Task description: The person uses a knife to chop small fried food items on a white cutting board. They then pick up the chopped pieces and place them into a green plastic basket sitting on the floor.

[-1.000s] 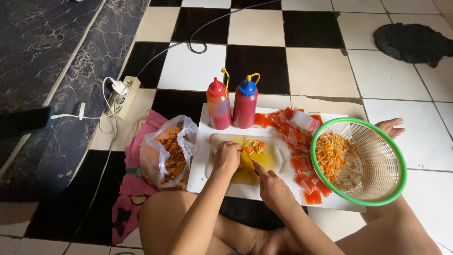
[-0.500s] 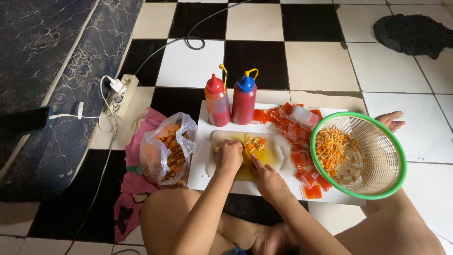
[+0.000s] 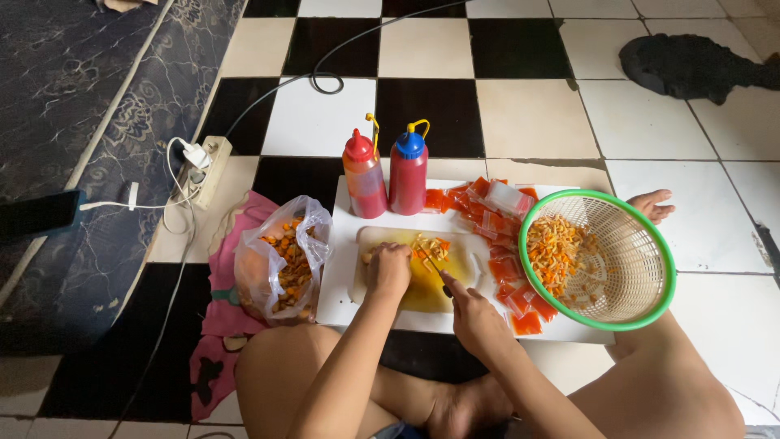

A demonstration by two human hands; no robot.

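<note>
Step in hand, by judgement: cutting small orange-yellow food pieces (image 3: 429, 246) on a pale cutting board (image 3: 467, 258), which lies on a white tray (image 3: 345, 280) set on the checkered floor (image 3: 520, 114).

1. Left hand (image 3: 388, 268): one. Closed down over the food at the board's 9 o'clock side, pinning it.
2. Right hand (image 3: 474, 313): one. Wrapped round a knife (image 3: 439, 272), blade angled toward 11 o'clock into the pile of pieces, just beside the left hand.
3. Cut pieces: one small heap at the board's 12 o'clock edge, touching the blade area.
4. Squeeze bottles: two, upright, side by side at the tray's 12 o'clock edge; a red-capped bottle (image 3: 363, 175) and a blue-capped bottle (image 3: 409, 169), both with red contents.
5. Green-rimmed basket (image 3: 658, 244): one, at 3 o'clock of the board, holding orange-yellow cut pieces.
6. Red sachets (image 3: 500, 213): many, too heaped to count, between board and basket.
7. Clear plastic bag (image 3: 280, 256): one, at 9 o'clock of the tray, with orange pieces inside, on a pink cloth (image 3: 223, 313).
8. Power strip (image 3: 207, 169): one, at 10 o'clock.

Next move, by judgement: calls for a steady downward cut with fingertips kept tucked clear of the blade.
</note>
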